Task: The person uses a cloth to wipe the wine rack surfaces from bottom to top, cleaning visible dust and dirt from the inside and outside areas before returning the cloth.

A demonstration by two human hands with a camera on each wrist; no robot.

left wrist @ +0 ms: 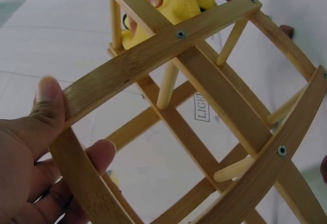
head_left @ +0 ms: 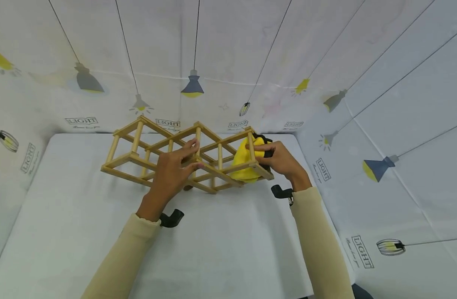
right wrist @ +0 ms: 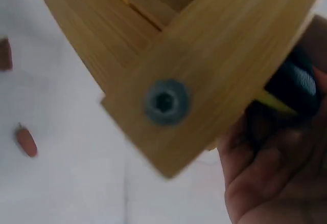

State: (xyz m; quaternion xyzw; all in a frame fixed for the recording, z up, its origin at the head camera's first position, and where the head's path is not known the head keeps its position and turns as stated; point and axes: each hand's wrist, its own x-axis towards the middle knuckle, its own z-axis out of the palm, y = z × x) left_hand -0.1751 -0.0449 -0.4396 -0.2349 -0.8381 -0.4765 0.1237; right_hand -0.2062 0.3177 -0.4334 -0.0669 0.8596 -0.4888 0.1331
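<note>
A wooden lattice wine rack, made of crossed slats and round dowels, is tilted up over the white table. My left hand grips it near the middle. In the left wrist view, the thumb lies on one slat and the fingers curl behind. At the rack's right end, my right hand holds a yellow cloth with black parts against the end dowel. The cloth bunches inside the end section. In the right wrist view, a bolted slat corner hides part of the hand; a black part shows at the palm.
The white table spreads below the rack. White wall sheets printed with hanging lamps rise behind and at both sides. Small reddish-brown pieces show beyond the rack in the right wrist view.
</note>
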